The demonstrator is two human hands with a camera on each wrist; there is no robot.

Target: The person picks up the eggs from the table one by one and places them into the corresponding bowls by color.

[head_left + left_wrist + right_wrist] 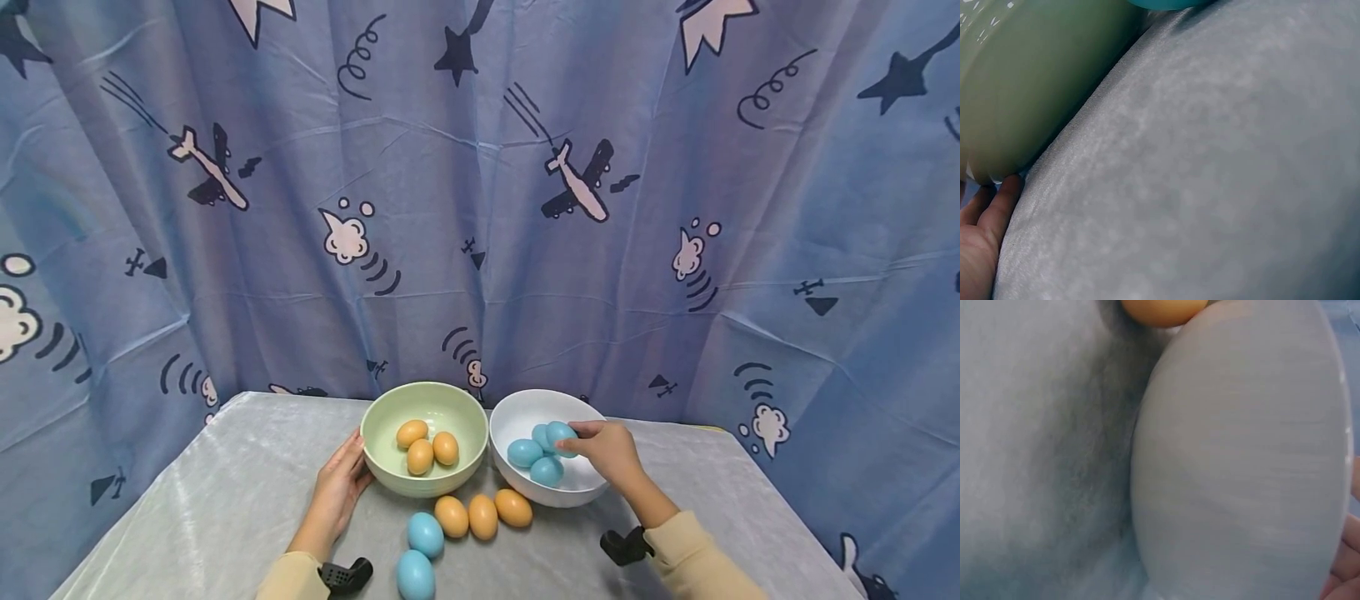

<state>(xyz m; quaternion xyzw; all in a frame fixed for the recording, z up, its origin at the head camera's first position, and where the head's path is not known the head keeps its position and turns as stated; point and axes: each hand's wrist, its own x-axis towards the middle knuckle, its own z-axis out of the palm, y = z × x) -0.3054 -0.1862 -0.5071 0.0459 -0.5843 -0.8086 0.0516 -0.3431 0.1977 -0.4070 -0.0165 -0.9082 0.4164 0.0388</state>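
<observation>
My right hand (609,452) pinches a blue egg (560,435) between thumb and fingers, inside the rim of the white bowl (592,492). Below and beside that egg, more blue eggs (524,453) lie in this bowl. Against the left side of the light green bowl (405,487) rests my left hand (339,490), its fingers extended along the outer wall. Three orange eggs (420,457) sit inside the green bowl. In the left wrist view, the fingertips (1007,194) touch the green bowl's wall. The right wrist view has the white bowl (1241,456) covering part of the hand.
In front of the bowls, three orange eggs (483,517) form a row on the grey cloth-covered table (202,517). Two blue eggs (416,574) lie to their left, one nearer the front. The bowls stand side by side before a patterned blue curtain (480,208).
</observation>
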